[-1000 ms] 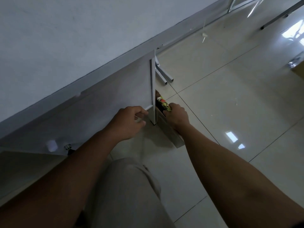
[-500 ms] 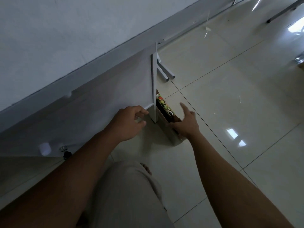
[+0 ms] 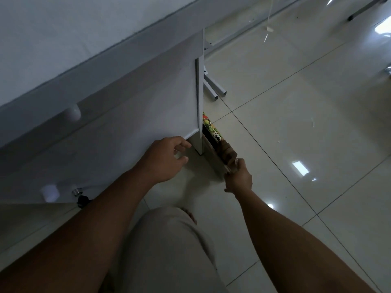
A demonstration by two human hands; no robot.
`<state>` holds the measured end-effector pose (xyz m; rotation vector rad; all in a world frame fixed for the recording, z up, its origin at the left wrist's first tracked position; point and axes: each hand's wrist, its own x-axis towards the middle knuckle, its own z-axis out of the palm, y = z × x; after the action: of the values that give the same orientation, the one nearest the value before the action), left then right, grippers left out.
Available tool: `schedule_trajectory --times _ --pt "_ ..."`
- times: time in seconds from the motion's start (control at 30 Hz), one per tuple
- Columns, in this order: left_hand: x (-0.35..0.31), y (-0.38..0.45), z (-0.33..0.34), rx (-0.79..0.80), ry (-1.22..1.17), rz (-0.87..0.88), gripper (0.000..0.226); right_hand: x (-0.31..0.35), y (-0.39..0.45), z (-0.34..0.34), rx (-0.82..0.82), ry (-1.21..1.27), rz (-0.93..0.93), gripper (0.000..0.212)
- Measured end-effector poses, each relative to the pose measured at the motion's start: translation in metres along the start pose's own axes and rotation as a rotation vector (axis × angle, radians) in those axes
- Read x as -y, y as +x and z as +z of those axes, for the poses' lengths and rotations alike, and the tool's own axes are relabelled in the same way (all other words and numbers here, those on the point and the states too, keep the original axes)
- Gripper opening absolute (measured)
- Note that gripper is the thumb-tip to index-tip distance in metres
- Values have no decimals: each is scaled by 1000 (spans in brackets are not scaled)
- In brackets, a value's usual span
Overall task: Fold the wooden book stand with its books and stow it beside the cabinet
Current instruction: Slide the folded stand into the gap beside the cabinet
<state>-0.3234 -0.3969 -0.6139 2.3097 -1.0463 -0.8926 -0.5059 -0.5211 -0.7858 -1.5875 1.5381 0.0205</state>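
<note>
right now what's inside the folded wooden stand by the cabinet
A colourful book shows along the top of the folded wooden stand, sandwiched between its panels beside the cabinet. The book's lower part and any other books are covered by the stand and the right hand.

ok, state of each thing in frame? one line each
book stand: folded, on edge on the floor beside the cabinet
books: inside the folded stand, colourful edge showing
cabinet: front closed
left hand: curled at the cabinet's lower edge
right hand: gripping the stand's near end

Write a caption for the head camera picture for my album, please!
Right hand steadies the folded wooden book stand on the floor beside the white cabinet; left hand rests at the cabinet's lower edge.
</note>
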Motion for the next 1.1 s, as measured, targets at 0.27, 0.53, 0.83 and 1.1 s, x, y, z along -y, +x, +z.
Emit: schedule_trajectory --times 0.27,0.53,0.83,1.1 --pt "-3 6 3 -14 39 8 37 40 23 8 22 -16 -11 50" --pt "-5 11 0 -63 107 9 37 84 38 22 58 0 -64 45" --pt "-10 11 -2 -69 136 24 39 96 51 30 200 79 -82 77" --pt "-13 13 -1 -69 144 22 38 108 58 31 339 110 -90 78"
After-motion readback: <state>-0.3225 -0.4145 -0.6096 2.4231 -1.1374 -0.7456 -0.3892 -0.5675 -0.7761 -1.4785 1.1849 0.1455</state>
